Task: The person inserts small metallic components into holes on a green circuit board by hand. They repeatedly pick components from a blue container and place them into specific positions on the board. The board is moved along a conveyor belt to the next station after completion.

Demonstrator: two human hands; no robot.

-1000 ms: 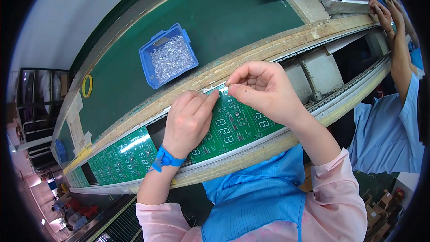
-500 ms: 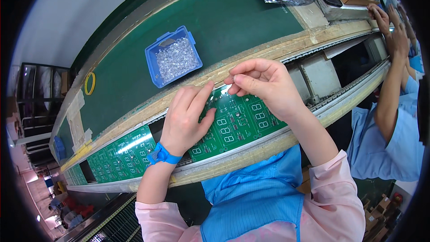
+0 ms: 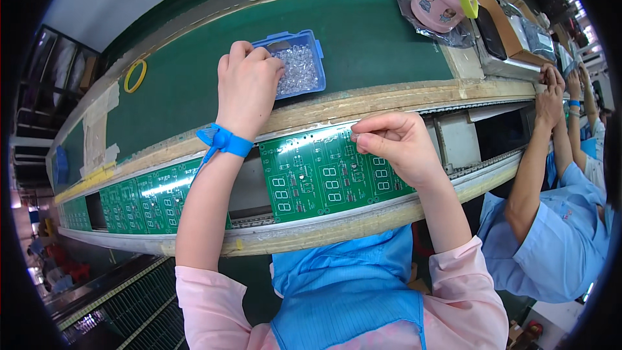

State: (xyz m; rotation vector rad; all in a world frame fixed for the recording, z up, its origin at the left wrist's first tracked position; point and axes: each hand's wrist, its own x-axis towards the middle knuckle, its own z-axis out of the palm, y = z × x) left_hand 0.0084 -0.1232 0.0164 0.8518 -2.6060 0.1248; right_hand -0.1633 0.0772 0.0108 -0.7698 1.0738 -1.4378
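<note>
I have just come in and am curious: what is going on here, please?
A person in a blue apron has the left hand at a blue box of small clear pieces. The right hand is over a green circuit board, its fingertips close together; whether they hold something is too small to tell. More boards lie in a row to its left.
</note>
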